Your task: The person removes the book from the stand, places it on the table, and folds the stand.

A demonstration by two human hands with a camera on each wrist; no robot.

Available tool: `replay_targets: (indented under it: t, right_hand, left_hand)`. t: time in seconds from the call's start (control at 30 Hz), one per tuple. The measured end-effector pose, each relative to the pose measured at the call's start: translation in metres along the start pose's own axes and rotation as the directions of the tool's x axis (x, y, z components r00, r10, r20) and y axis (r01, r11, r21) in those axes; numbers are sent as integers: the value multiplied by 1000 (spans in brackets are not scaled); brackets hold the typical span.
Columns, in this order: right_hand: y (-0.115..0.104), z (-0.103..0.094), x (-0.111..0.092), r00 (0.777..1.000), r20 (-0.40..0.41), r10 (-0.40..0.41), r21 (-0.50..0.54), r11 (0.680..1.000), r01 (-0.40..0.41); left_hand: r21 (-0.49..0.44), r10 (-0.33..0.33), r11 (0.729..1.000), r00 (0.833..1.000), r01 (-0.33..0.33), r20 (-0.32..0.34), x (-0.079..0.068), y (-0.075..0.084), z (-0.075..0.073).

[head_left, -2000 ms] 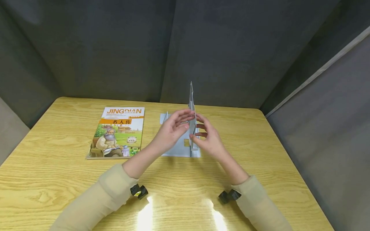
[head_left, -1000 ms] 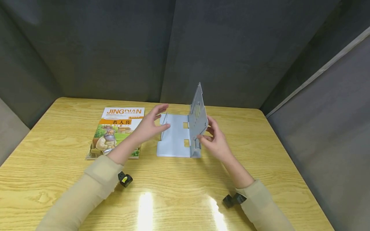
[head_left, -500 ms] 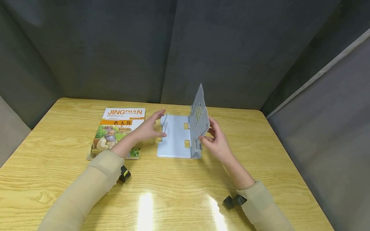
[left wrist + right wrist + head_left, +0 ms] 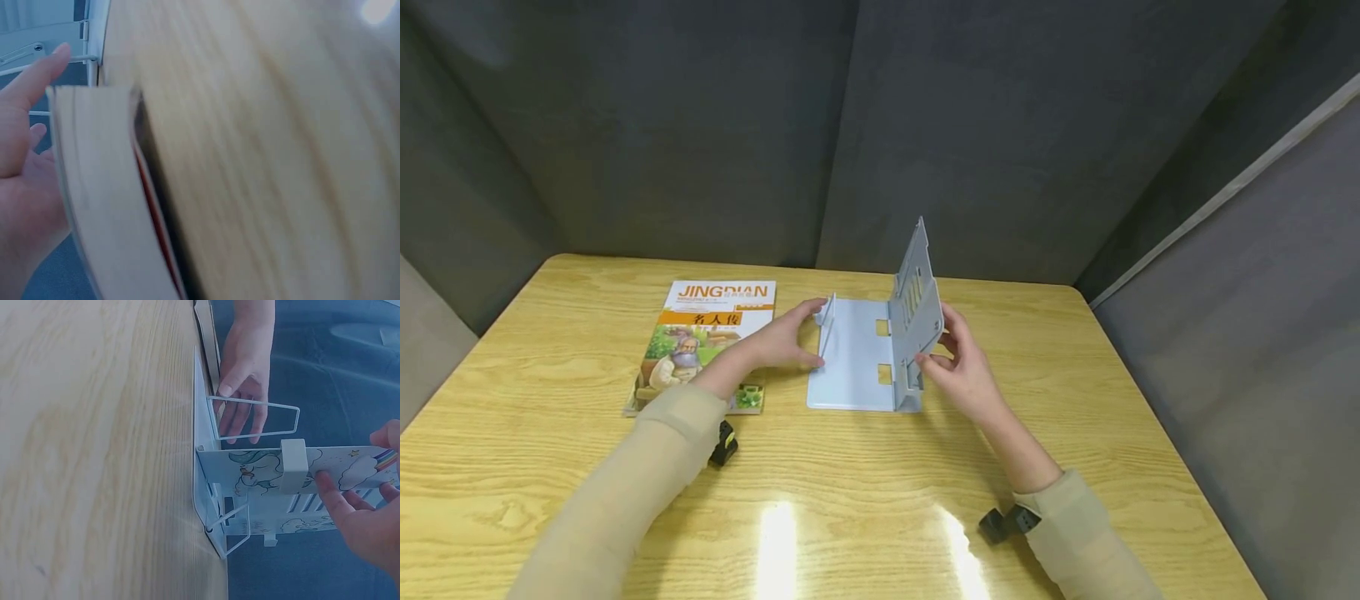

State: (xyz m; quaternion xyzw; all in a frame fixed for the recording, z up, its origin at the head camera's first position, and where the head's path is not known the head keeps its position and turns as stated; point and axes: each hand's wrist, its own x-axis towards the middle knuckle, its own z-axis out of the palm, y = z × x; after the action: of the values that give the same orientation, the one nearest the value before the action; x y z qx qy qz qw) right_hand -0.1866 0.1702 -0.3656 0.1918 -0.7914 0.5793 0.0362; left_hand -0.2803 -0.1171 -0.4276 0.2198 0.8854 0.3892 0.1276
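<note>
A pale metal book stand [image 4: 853,387] lies with its base flat on the table and its slotted panel [image 4: 917,304] raised at the right end. My right hand [image 4: 964,371] holds that panel by its near edge, thumb on one face and fingers on the other. Cartoon clouds and a rainbow decorate the panel in the right wrist view, where a white clip [image 4: 293,465] crosses its edge. At the base's left end stands a wire loop [image 4: 297,420]. My left hand [image 4: 778,342] is right at this loop, thumb and fingers spread along its outer side.
A paperback book [image 4: 715,321] with an illustrated cover lies left of the stand, partly under my left forearm. Its page edges fill much of the left wrist view. The wooden table [image 4: 850,475] ends at dark grey partitions [image 4: 970,142] behind and at the sides.
My left hand has left the panel and moved left and down to the wire loop. The panel has tilted rightward from near upright, my right hand keeping hold of it.
</note>
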Motion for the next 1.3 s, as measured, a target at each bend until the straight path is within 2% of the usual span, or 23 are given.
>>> replay_targets:
  t: [0.13, 0.43, 0.67, 0.9, 1.2, 1.3]
  right_hand:
    - [-9, 2, -1, 1000, 6, -19, 3, 1000, 19]
    - [16, -2, 4, 1000, 11, -26, 8, 1000, 26]
    - [-13, 1, -1, 1000, 22, 3, -8, 1000, -3]
    - [-13, 1, -2, 1000, 19, 7, -10, 1000, -7]
    - [-13, 1, -2, 1000, 17, 11, -23, 1000, -11]
    - [-4, 0, 1, 1000, 16, 13, -17, 1000, -13]
  left_hand:
    - [27, -1, 1000, 1000, 1, 12, 2, -2, 0]
    - [52, 12, 999, 999, -13, 30, 6, -5, -1]
    - [53, 1, 999, 1000, -3, 27, 4, -2, -2]
    - [65, -7, 998, 999, 4, 47, 7, 2, -3]
    - [131, -24, 991, 997, 14, 73, 14, 4, -3]
    - [155, -12, 988, 997, 0, 82, 16, 5, -3]
